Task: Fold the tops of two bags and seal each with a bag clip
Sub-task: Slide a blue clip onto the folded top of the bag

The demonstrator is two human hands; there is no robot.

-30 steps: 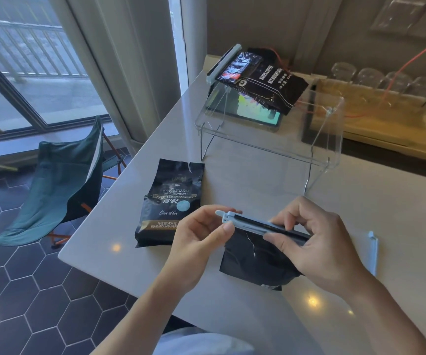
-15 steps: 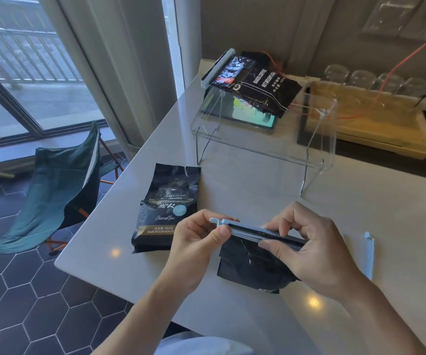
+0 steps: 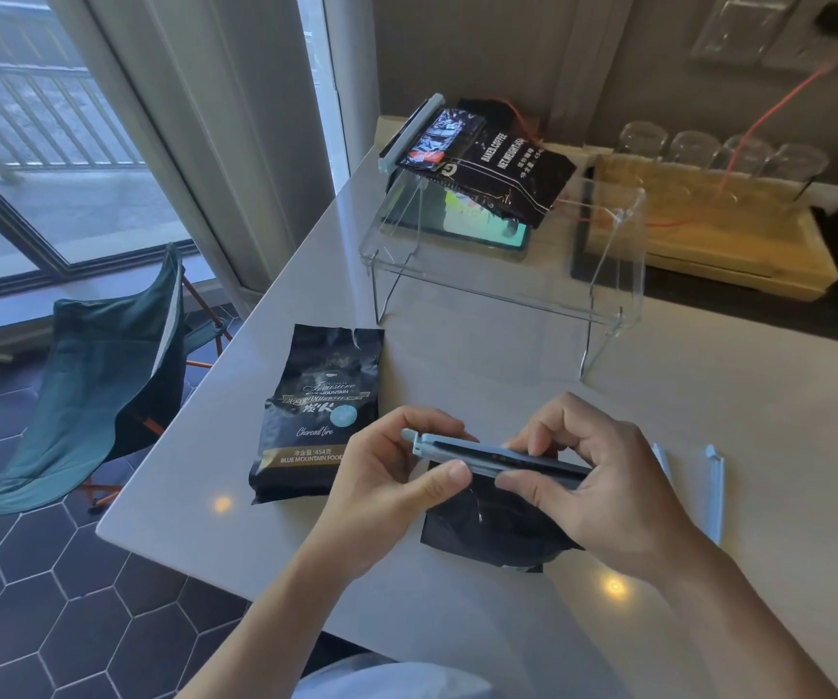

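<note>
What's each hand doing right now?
Left hand: closed, pinching the bag clip at its left end.
Right hand: closed, pressing the same clip onto the black bag.

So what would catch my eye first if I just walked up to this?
Two hands, left hand and right hand, press a pale blue clip onto a black bag at the table's near edge. Beside them lies an unclipped coffee bag, and farther back a clipped bag rests on a clear stand.

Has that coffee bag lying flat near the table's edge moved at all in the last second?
No. The coffee bag keeps its spot relative to the table edge and the clear stand; only the head camera shifts slightly.
</note>
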